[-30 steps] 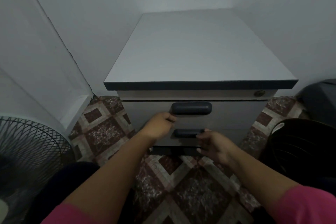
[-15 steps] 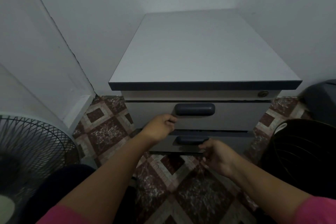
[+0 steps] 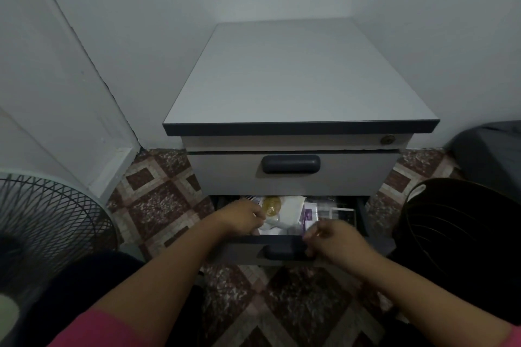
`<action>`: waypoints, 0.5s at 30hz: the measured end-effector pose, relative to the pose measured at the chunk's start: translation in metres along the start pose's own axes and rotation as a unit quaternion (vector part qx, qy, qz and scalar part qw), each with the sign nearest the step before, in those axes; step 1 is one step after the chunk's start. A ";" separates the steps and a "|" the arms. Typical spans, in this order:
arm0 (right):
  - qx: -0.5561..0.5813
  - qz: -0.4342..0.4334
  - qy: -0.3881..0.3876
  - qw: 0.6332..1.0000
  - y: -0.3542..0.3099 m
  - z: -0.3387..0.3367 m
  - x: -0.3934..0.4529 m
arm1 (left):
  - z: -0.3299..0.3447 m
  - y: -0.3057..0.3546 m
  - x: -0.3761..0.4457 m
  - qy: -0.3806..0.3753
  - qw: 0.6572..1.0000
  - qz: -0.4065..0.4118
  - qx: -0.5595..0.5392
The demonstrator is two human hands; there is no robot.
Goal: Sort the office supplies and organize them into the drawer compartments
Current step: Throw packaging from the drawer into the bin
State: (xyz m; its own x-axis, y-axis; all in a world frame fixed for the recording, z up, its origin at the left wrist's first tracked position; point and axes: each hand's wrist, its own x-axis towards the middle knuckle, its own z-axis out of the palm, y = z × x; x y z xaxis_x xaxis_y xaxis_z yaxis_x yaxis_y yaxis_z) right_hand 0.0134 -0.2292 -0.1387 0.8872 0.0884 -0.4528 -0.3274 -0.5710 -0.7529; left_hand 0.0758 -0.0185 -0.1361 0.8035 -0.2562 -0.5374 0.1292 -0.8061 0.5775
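Observation:
A grey drawer cabinet stands against the wall. Its top drawer is closed. The second drawer is pulled out towards me. Inside lie a yellowish tape roll, white papers, a purple packet and clear plastic items. My left hand reaches into the drawer's left part beside the tape roll, fingers curled; what they touch is hidden. My right hand grips the right end of the dark drawer handle.
A standing fan is close at the left. At the right, a black ribbed basket stands with a dark grey bin behind it. Patterned floor tiles surround the cabinet. A keyhole sits above the top drawer.
The second drawer has slid out towards me under my right hand, showing its contents. My left hand dropped from beside the top handle into the open drawer.

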 end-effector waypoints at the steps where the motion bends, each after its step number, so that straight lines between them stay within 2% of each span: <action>1: -0.101 -0.054 0.047 0.992 0.003 -0.006 0.001 | 0.001 -0.001 -0.001 0.000 1.000 -0.001 -0.006; 2: -0.194 -0.088 0.078 0.974 0.006 -0.010 0.001 | 0.002 -0.002 -0.003 -0.002 1.000 -0.005 -0.010; 4: -0.296 -0.105 0.081 0.946 0.017 -0.016 0.004 | 0.004 -0.003 -0.007 -0.014 1.000 -0.020 -0.014; 9: -0.334 -0.068 0.004 0.940 0.035 -0.017 0.003 | 0.010 -0.003 -0.018 -0.083 0.995 -0.052 0.003; 15: -0.365 -0.037 -0.077 0.927 0.037 -0.007 -0.013 | 0.026 -0.012 -0.031 -0.182 0.982 -0.048 0.031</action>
State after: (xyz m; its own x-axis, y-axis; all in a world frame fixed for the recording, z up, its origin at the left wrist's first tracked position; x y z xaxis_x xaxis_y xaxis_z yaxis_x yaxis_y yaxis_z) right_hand -0.0082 -0.2567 -0.1570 0.8232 0.2318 -0.5183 0.0892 -0.9543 -0.2852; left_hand 0.0343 -0.0144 -0.1421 0.5263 -0.3417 -0.7786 0.1504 -0.8638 0.4808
